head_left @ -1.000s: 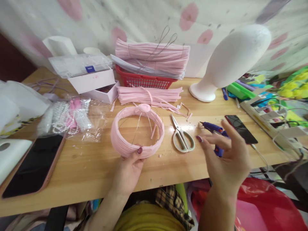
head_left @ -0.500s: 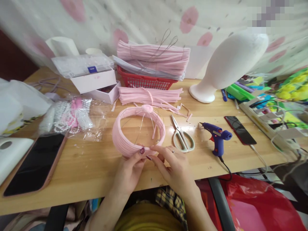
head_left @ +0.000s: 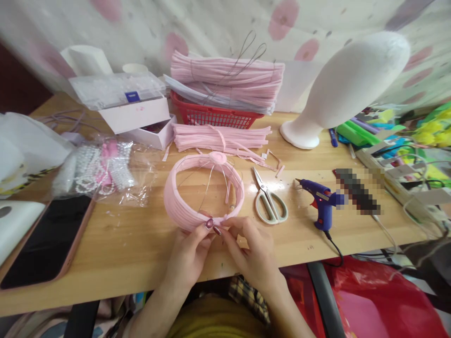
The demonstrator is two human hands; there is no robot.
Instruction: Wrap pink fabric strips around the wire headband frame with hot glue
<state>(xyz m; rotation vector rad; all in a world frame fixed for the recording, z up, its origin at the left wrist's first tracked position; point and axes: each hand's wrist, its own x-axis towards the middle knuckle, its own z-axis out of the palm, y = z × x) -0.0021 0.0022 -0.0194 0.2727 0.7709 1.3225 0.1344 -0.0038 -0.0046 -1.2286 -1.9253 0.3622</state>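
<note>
A pink ribbon-wrapped ring (head_left: 183, 206) with thin wire spokes and a small pink disc at its far side lies on the wooden table (head_left: 123, 244). My left hand (head_left: 188, 256) grips its near rim, thumb on top. Beside it, my right hand (head_left: 252, 251) pinches the same near rim with its fingertips. Both hands meet at the ring's front edge. White-handled scissors (head_left: 269, 202) lie just right of the ring, and a blue glue gun (head_left: 322, 202) stands further right.
Loose pink strips (head_left: 220, 137) lie behind the ring; a red basket (head_left: 214, 116) holds more. A white foam head (head_left: 347, 80) stands at back right. A phone (head_left: 45, 246), a bag of beads (head_left: 102, 171) and boxes (head_left: 136, 115) sit at left, cables and a power strip at right.
My right hand came in from above the glue gun to the ring's near rim and now pinches it beside my left hand. The ring has stayed put.
</note>
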